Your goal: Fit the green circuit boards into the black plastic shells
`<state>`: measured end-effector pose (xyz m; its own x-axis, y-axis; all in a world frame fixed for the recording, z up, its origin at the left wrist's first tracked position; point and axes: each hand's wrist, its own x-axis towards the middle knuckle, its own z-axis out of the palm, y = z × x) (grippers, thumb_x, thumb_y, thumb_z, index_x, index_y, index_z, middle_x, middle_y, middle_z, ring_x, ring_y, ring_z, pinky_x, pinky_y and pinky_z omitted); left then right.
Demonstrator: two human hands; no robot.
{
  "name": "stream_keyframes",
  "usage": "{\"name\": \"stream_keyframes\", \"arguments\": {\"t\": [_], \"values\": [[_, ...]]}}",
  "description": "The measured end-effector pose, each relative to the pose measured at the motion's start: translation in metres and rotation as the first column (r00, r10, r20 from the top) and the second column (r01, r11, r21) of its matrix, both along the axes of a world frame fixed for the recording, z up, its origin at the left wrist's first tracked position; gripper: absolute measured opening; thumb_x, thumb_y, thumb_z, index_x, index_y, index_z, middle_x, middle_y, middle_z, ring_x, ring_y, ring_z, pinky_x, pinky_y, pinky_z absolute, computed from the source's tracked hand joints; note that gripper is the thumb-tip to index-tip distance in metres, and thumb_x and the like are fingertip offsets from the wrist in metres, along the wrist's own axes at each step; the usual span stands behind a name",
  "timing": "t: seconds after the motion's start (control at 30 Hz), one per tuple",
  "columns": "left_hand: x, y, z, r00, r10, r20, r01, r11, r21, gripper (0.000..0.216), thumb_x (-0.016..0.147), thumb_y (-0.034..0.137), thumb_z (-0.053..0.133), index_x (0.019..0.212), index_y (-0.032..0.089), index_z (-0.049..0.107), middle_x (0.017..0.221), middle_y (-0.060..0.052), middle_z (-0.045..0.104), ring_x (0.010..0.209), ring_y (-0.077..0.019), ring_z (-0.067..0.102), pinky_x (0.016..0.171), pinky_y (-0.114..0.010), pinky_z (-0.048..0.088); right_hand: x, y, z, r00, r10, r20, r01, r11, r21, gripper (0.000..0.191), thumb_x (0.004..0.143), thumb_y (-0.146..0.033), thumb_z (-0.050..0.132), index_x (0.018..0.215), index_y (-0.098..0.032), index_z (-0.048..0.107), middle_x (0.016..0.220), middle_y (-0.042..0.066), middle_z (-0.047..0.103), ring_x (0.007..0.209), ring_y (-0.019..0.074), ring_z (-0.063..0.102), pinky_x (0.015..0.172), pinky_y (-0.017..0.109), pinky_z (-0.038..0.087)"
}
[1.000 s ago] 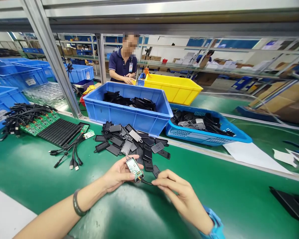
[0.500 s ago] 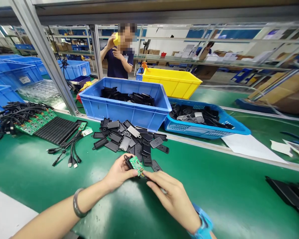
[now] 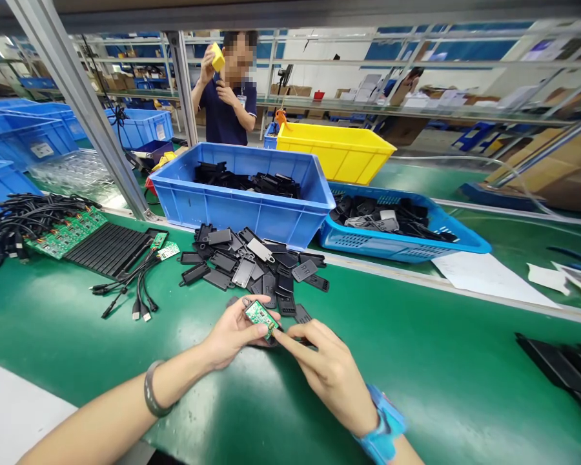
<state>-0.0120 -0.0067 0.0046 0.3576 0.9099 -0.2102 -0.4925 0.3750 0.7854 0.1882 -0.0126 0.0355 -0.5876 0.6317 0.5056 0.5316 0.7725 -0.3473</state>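
Note:
My left hand is closed around a black plastic case, tilted above the green table. A green circuit board lies in the case, component side up, with my left thumb on its near edge. My right hand reaches in from the right, its index fingertip touching the board's end where thin coloured wires sit. A dark cable shows between the fingers of my right hand, partly hidden. Just beyond my hands lies a loose pile of black and grey plastic case parts.
Behind the pile stand a blue bin of black parts, a blue basket and a yellow bin. At left are circuit boards with cables and a row of black cases. A metal post rises there. A co-worker stands opposite.
The board now lies flatter inside the case. My right index finger has stretched out onto its wired end, while the other fingers have curled back. The view has shifted slightly.

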Motion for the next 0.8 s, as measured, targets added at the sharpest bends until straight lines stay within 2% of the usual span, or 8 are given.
{"name": "stream_keyframes", "arguments": {"t": [0.17, 0.4, 0.5, 0.6, 0.7, 0.8], "values": [[0.001, -0.001, 0.000, 1.000, 0.017, -0.005, -0.018, 0.999, -0.042, 0.055, 0.069, 0.027, 0.081, 0.116, 0.020, 0.055, 0.106, -0.009, 0.067, 0.089, -0.0203, 0.066, 0.075, -0.035, 0.055, -0.001, -0.001, -0.002, 1.000, -0.003, 0.016, 0.001, 0.995, 0.098, 0.034, 0.092, -0.008, 0.045, 0.115, -0.022, 0.066, 0.089, 0.007, 0.068, 0.076, 0.0167, 0.056, 0.065, 0.031, 0.044], [-0.001, -0.001, 0.001, 1.000, 0.002, 0.019, -0.002, 1.000, -0.005, 0.055, 0.068, 0.025, 0.082, 0.117, 0.020, 0.056, 0.112, -0.010, 0.067, 0.102, -0.0242, 0.064, 0.079, -0.034, 0.053, -0.002, 0.000, -0.002, 0.999, -0.006, 0.037, 0.005, 1.000, 0.030, 0.034, 0.093, -0.010, 0.045, 0.117, -0.023, 0.065, 0.089, 0.007, 0.066, 0.075, 0.0169, 0.056, 0.065, 0.030, 0.046], [0.001, -0.002, 0.001, 1.000, 0.019, -0.014, -0.020, 1.000, -0.011, 0.047, 0.072, 0.029, 0.079, 0.112, 0.018, 0.057, 0.110, -0.011, 0.068, 0.098, -0.0229, 0.065, 0.077, -0.033, 0.053, -0.004, -0.001, -0.003, 0.999, -0.013, 0.046, 0.012, 1.000, 0.016, 0.033, 0.094, -0.012, 0.044, 0.117, -0.023, 0.065, 0.088, 0.007, 0.066, 0.076, 0.0171, 0.057, 0.065, 0.030, 0.048], [0.005, -0.003, -0.002, 0.991, 0.087, -0.102, -0.089, 0.996, -0.016, 0.038, 0.077, 0.036, 0.074, 0.105, 0.016, 0.058, 0.103, -0.011, 0.070, 0.087, -0.0201, 0.067, 0.070, -0.030, 0.053, -0.007, -0.003, -0.006, 0.999, -0.022, 0.046, 0.021, 1.000, 0.004, 0.032, 0.094, -0.013, 0.043, 0.117, -0.023, 0.064, 0.087, 0.007, 0.065, 0.075, 0.0169, 0.058, 0.066, 0.030, 0.048], [0.007, -0.003, -0.005, 0.976, 0.149, -0.156, -0.150, 0.989, 0.008, 0.036, 0.079, 0.038, 0.071, 0.102, 0.015, 0.057, 0.097, -0.011, 0.071, 0.082, -0.0195, 0.067, 0.066, -0.028, 0.053, -0.009, -0.007, -0.010, 0.999, -0.043, -0.001, 0.043, 0.996, -0.075, 0.025, 0.095, -0.017, 0.046, 0.113, -0.021, 0.063, 0.089, 0.007, 0.066, 0.079, 0.0172, 0.060, 0.070, 0.029, 0.050], [0.006, -0.002, -0.004, 0.964, 0.189, -0.187, -0.175, 0.981, 0.085, 0.035, 0.079, 0.038, 0.070, 0.101, 0.014, 0.056, 0.091, -0.011, 0.072, 0.082, -0.0210, 0.068, 0.073, -0.033, 0.053, -0.010, -0.011, -0.008, 0.993, -0.108, -0.048, 0.093, 0.965, -0.246, 0.015, 0.093, -0.028, 0.054, 0.102, -0.019, 0.061, 0.087, 0.006, 0.065, 0.076, 0.0169, 0.062, 0.068, 0.027, 0.050]]}}
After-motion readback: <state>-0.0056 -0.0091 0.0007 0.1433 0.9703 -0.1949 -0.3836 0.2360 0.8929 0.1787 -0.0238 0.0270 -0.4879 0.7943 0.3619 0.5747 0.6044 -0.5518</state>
